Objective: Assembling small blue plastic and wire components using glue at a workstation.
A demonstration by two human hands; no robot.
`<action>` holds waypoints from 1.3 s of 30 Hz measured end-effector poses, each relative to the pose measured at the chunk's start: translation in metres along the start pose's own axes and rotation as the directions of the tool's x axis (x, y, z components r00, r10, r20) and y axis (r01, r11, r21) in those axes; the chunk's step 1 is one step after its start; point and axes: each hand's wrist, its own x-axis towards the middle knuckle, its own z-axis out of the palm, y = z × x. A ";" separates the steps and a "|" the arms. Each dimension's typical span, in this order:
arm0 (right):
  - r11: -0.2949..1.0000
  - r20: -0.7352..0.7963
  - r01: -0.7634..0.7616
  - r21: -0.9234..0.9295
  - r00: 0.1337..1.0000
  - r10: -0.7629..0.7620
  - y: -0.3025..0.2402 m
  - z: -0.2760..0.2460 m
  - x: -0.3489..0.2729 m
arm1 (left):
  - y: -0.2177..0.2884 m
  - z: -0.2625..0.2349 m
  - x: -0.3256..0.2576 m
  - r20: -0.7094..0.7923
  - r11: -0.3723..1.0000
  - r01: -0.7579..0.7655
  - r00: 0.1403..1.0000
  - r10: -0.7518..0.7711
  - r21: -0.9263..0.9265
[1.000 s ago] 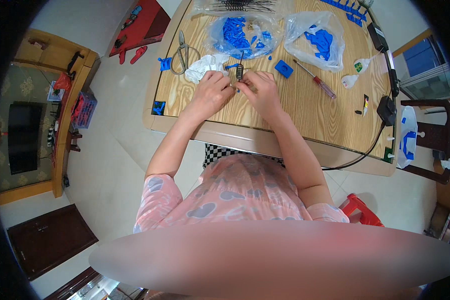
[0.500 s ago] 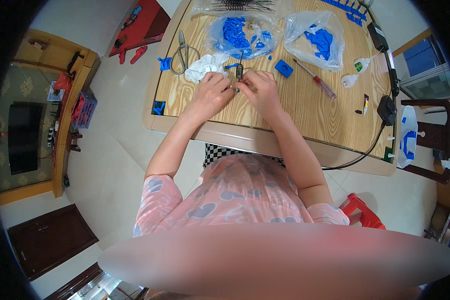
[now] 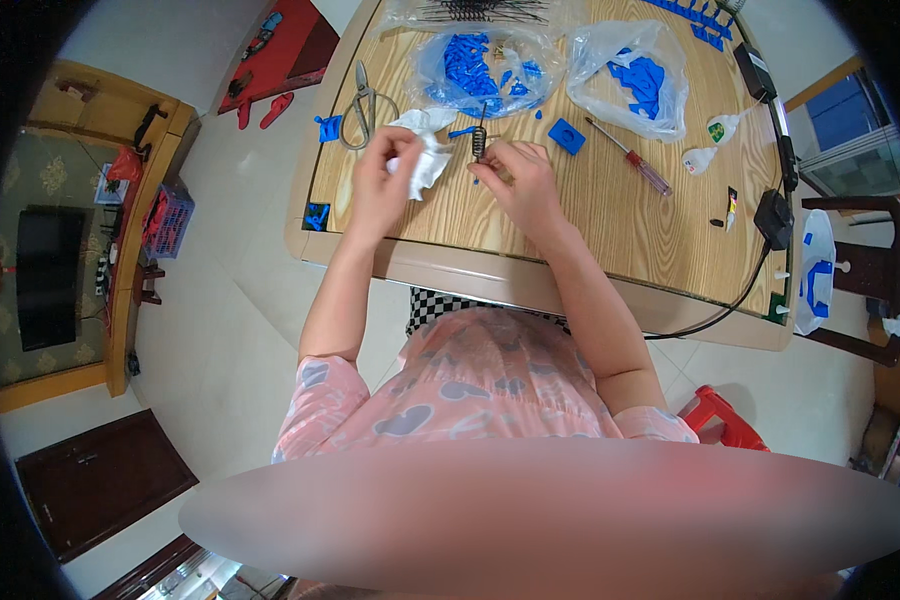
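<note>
Pinched in my right hand (image 3: pixel 518 182) is the lower end of a small dark coil spring (image 3: pixel 479 143), whose straight wire points away from me. A tiny blue bit shows just below those fingertips. My left hand (image 3: pixel 380 185) is closed on a crumpled white tissue (image 3: pixel 430 165), which is partly lifted and hangs beside the fingers. Between the tissue and the spring lies a small blue strip (image 3: pixel 463 132). Metal scissors (image 3: pixel 365 105) rest left of the tissue, and a blue block (image 3: pixel 567 138) with an oval recess sits right of my right hand.
Clear bags of blue pieces (image 3: pixel 470 72) (image 3: pixel 638 85) stand farther back, near a bundle of black wire springs (image 3: pixel 485 10). Rightward lie a screwdriver (image 3: pixel 632 158), a small tube (image 3: pixel 732 208) and a black adapter (image 3: pixel 773 220), its cable running over the table's front edge.
My left hand has moved left, away from the spring, and now grips the tissue, pulling it up and toward me. My right hand stays on the spring.
</note>
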 end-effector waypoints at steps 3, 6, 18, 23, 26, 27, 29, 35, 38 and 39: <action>1.000 0.003 -0.003 -0.002 1.000 0.003 0.001 -0.001 0.000 | -0.002 -0.006 -0.003 0.017 0.851 0.330 0.935 -0.354 -0.410; 1.000 0.007 0.008 0.001 1.000 -0.008 -0.002 -0.001 0.000 | -0.028 -0.019 -0.016 0.196 0.784 0.495 0.869 -0.455 -0.374; 1.000 0.004 -0.010 -0.008 1.000 0.010 -0.003 -0.001 0.001 | 0.027 0.003 -0.048 0.316 0.806 -0.382 0.914 0.256 0.452; 1.000 0.011 -0.011 -0.020 1.000 0.012 -0.003 -0.001 0.000 | 0.004 0.008 -0.046 0.399 0.801 -0.434 0.876 0.270 0.412; 1.000 -0.007 -0.002 -0.014 1.000 0.002 0.000 0.000 0.000 | 0.004 0.010 -0.042 0.360 0.789 -0.477 0.866 0.347 0.386; 1.000 -0.005 0.000 -0.015 1.000 0.000 0.001 0.001 0.000 | 0.004 0.010 -0.041 0.361 0.789 -0.477 0.866 0.347 0.387; 1.000 -0.003 0.002 -0.014 1.000 -0.002 0.000 0.001 -0.001 | 0.005 0.010 -0.040 0.350 0.767 -0.510 0.852 0.389 0.389; 1.000 0.001 -0.009 -0.021 1.000 0.009 -0.002 -0.001 0.000 | 0.000 0.012 -0.034 0.387 0.731 -0.554 0.824 0.413 0.399; 1.000 -0.011 -0.004 -0.011 1.000 0.004 -0.003 -0.001 0.001 | -0.004 0.013 -0.032 0.390 0.715 -0.571 0.814 0.430 0.403; 1.000 -0.010 -0.009 -0.009 1.000 0.008 -0.003 -0.001 0.001 | -0.004 0.013 -0.031 0.390 0.715 -0.571 0.814 0.430 0.403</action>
